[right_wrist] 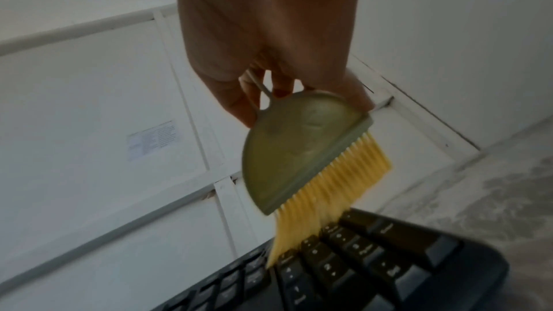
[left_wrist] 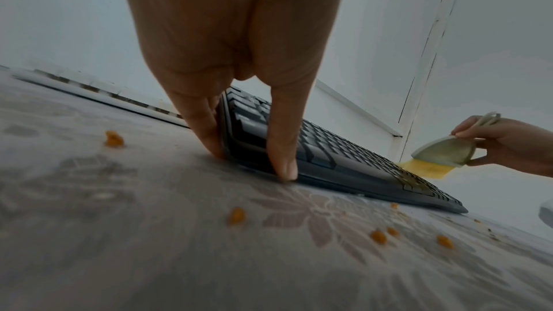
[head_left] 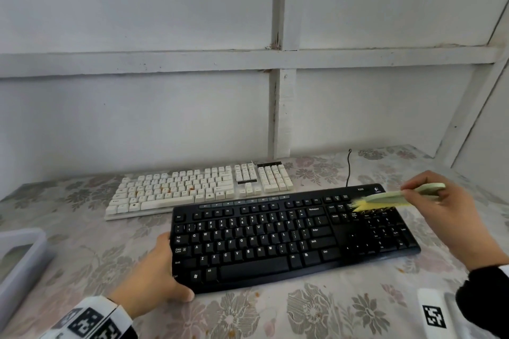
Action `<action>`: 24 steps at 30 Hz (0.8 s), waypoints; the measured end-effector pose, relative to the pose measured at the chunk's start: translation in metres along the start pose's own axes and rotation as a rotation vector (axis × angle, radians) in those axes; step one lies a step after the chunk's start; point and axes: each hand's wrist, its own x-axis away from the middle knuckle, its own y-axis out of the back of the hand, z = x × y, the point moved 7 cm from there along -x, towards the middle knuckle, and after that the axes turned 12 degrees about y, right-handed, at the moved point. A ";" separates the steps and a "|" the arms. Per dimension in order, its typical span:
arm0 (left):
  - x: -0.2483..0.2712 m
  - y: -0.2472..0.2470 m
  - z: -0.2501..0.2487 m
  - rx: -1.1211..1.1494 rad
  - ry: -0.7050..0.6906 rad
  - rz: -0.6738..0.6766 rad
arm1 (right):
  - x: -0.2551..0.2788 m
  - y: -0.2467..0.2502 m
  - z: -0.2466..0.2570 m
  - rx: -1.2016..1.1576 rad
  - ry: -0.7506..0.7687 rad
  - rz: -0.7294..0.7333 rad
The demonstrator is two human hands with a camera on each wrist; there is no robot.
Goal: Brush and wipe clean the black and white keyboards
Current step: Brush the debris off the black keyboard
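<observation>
A black keyboard (head_left: 289,237) lies in front of me on the flowered tablecloth. My left hand (head_left: 157,275) grips its left end, thumb at the front corner and fingers (left_wrist: 206,127) along the side edge. My right hand (head_left: 446,209) holds a small green brush (head_left: 394,197) by its handle. The brush's yellow bristles (right_wrist: 326,193) touch the keys at the top of the number pad. Behind lies a white keyboard (head_left: 198,190) with orange stains on some of its keys.
Orange crumbs (left_wrist: 236,215) lie scattered on the cloth before the black keyboard. A grey plastic tray (head_left: 19,256) stands at the left edge. A white object with a black marker (head_left: 435,314) lies at the lower right. White panelled wall (head_left: 248,63) closes off the back.
</observation>
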 end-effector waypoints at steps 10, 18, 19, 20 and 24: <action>0.005 0.001 -0.002 0.000 -0.011 -0.010 | 0.027 -0.071 0.083 -0.002 0.077 0.068; 0.004 0.002 -0.001 -0.062 -0.018 -0.031 | 0.075 -0.183 0.159 -0.130 0.162 0.429; 0.004 0.002 -0.002 -0.084 -0.023 -0.040 | 0.081 -0.192 0.167 -0.121 0.178 0.460; 0.003 0.002 -0.001 -0.099 -0.023 -0.047 | 0.085 -0.200 0.174 -0.110 0.195 0.485; -0.004 0.002 0.004 -0.105 -0.027 -0.062 | 0.095 -0.217 0.191 -0.068 0.206 0.522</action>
